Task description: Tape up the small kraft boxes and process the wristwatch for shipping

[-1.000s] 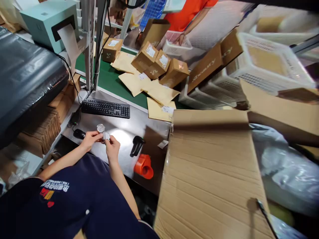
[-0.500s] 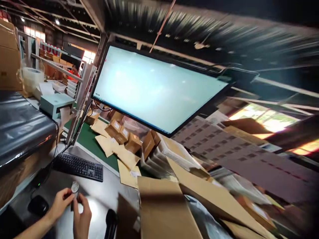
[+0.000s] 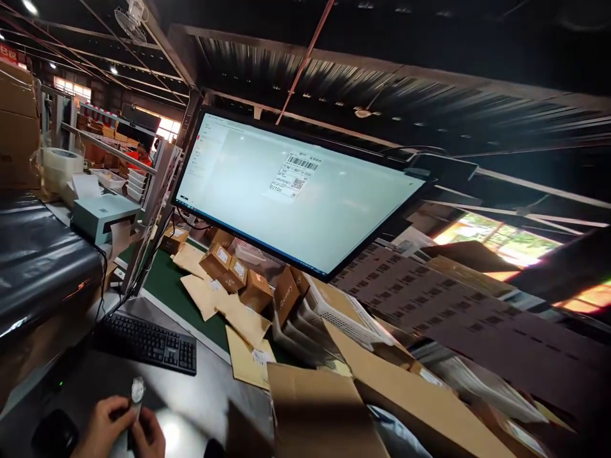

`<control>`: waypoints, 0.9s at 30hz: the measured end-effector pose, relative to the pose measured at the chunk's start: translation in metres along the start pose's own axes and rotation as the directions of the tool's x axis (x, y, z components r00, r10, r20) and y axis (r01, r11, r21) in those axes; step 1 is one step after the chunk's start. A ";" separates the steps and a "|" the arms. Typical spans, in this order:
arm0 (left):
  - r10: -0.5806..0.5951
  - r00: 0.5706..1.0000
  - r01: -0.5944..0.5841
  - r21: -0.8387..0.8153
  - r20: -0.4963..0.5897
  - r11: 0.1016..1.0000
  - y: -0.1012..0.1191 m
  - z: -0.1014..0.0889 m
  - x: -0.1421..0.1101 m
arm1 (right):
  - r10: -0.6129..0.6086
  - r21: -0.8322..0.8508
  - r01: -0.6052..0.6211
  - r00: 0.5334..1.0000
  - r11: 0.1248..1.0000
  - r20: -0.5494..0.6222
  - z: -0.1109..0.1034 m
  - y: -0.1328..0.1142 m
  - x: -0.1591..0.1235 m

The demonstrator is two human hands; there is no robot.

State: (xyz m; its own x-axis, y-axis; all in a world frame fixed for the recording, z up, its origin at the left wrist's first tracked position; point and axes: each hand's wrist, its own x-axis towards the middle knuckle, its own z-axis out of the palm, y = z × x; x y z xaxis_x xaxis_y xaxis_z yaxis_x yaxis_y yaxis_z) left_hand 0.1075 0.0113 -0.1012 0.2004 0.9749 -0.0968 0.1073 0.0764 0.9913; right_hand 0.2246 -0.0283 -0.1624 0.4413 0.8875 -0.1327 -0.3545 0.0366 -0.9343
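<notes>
Low in the view, my two hands come together over the grey metal tabletop [image 3: 229, 397]. Between my fingertips is what looks like a wristwatch [image 3: 137, 389], its round pale head upward and a narrow band running down. My left hand [image 3: 104, 425] pinches it from the left. On the other side, the fingers of my right hand [image 3: 149, 436] close on the band, whose lower end is partly hidden. A black mouse [image 3: 55, 432] lies left of my left hand. Beyond my hands is a black keyboard [image 3: 147, 343].
A large monitor [image 3: 286, 197] hangs ahead, showing a barcode label. Boxes and padded envelopes [image 3: 243, 318] lie on a green surface [image 3: 167, 280]. An open carton [image 3: 319, 407] stands at right, near a dark handle-like object [image 3: 214, 449]. A printer [image 3: 105, 216] is at left.
A barcode label has appeared on the monitor, which was blank before. The view has shifted, so my hands and the watch sit lower in it. Both hands still hold the watch.
</notes>
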 end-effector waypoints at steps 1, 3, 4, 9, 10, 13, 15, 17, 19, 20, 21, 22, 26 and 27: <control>0.005 1.000 -0.005 0.022 -0.010 1.000 0.009 -0.004 -0.003 | 0.053 0.035 -0.053 0.998 0.998 0.016 0.006 -0.009 -0.004; 0.057 0.998 -0.053 0.087 -0.042 0.995 0.036 -0.014 -0.014 | 0.178 0.136 -0.183 0.983 0.974 0.047 0.023 -0.038 -0.017; 0.122 0.991 -0.115 0.120 -0.047 0.986 0.052 -0.019 -0.019 | 0.243 0.200 -0.256 0.966 0.946 0.084 0.033 -0.057 -0.023; 0.371 0.929 -0.363 0.184 -0.010 0.914 0.110 -0.035 -0.020 | 0.531 0.560 -0.592 0.796 0.579 0.292 0.059 -0.125 -0.026; 0.342 0.938 -0.330 0.155 -0.057 0.931 0.113 -0.036 -0.017 | 0.557 0.598 -0.626 0.761 0.500 0.331 0.059 -0.129 -0.026; 0.129 0.991 -0.130 -0.059 -0.028 0.990 0.114 -0.035 -0.010 | 0.536 0.657 -0.698 0.684 0.286 0.494 0.054 -0.133 -0.038; -0.019 0.984 0.057 -0.217 0.175 0.974 0.114 -0.036 -0.008 | 0.483 0.650 -0.734 0.649 0.196 0.587 0.052 -0.130 -0.050; -0.099 0.936 0.203 -0.286 0.339 0.937 0.114 -0.037 -0.009 | 0.462 0.632 -0.752 0.636 0.188 0.619 0.053 -0.127 -0.059; -0.121 0.921 0.240 -0.294 0.371 0.925 0.114 -0.039 -0.011 | 0.479 0.611 -0.754 0.639 0.239 0.602 0.054 -0.124 -0.063; -0.118 0.929 0.229 -0.294 0.352 0.928 0.114 -0.040 -0.013 | 0.497 0.596 -0.751 0.646 0.283 0.579 0.055 -0.123 -0.064; -0.113 0.939 0.213 -0.291 0.325 0.933 0.113 -0.040 -0.016 | 0.523 0.571 -0.748 0.654 0.338 0.547 0.055 -0.122 -0.065; -0.110 0.947 0.199 -0.285 0.301 0.937 0.112 -0.040 -0.018 | 0.550 0.536 -0.740 0.666 0.406 0.504 0.055 -0.121 -0.066; -0.099 0.966 0.157 -0.238 0.239 0.959 0.103 -0.041 -0.024 | 0.513 0.339 -0.560 0.829 0.756 0.224 0.054 -0.118 -0.074; -0.083 0.971 0.134 -0.221 0.225 0.966 0.100 -0.041 -0.023 | 0.446 0.268 -0.469 0.883 0.841 0.146 0.054 -0.118 -0.076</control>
State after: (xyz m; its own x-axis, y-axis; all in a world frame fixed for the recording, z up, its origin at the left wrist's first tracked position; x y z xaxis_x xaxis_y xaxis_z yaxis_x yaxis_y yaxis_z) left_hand 0.0738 0.0049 0.0043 0.4048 0.8930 -0.1968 -0.0846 0.2509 0.9643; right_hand 0.1883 -0.0750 -0.0243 0.1112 0.8672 -0.4855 -0.7265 -0.2624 -0.6351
